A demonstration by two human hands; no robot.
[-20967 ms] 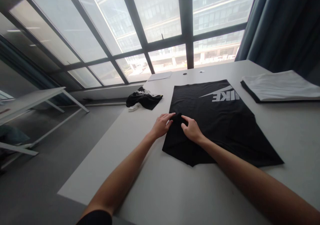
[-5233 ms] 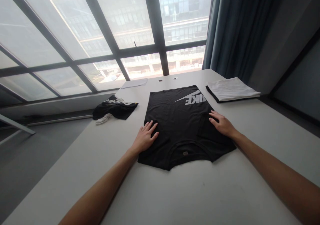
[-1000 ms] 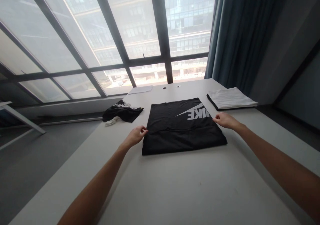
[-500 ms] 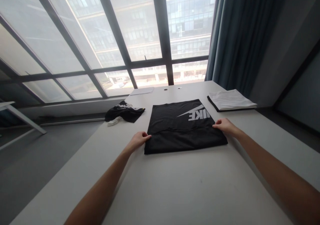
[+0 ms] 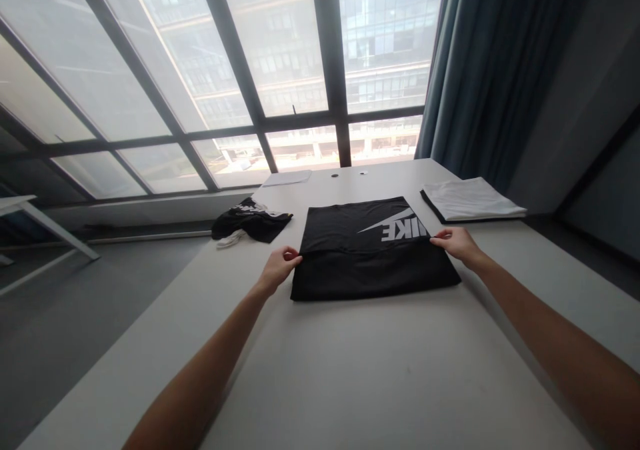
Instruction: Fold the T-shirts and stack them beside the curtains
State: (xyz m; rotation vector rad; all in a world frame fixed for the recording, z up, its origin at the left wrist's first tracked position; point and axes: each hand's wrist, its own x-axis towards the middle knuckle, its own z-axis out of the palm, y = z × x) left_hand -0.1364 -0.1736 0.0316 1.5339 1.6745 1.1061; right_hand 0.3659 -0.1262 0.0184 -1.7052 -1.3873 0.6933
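A black T-shirt (image 5: 370, 273) with a white Nike print lies folded into a flat rectangle on the white table (image 5: 320, 370). The print reads upside down from my side, and a folded-over layer covers the near half of the shirt. My left hand (image 5: 280, 267) pinches the left end of that layer's edge between thumb and fingers. At the opposite side my right hand (image 5: 457, 243) pinches the right end of the same edge, beside the lettering. Both forearms reach in from the bottom of the view.
A crumpled black-and-white garment (image 5: 253, 222) lies at the table's left edge. Folded white and black cloths (image 5: 473, 199) are stacked at the right. A flat pale sheet (image 5: 287, 178) rests near the windows. A dark curtain (image 5: 495, 70) hangs behind the right side.
Both hands have moved slightly away from me along the shirt's sides, taking the folded layer's edge with them. The near layer looks smoother, and the view has shifted a little.
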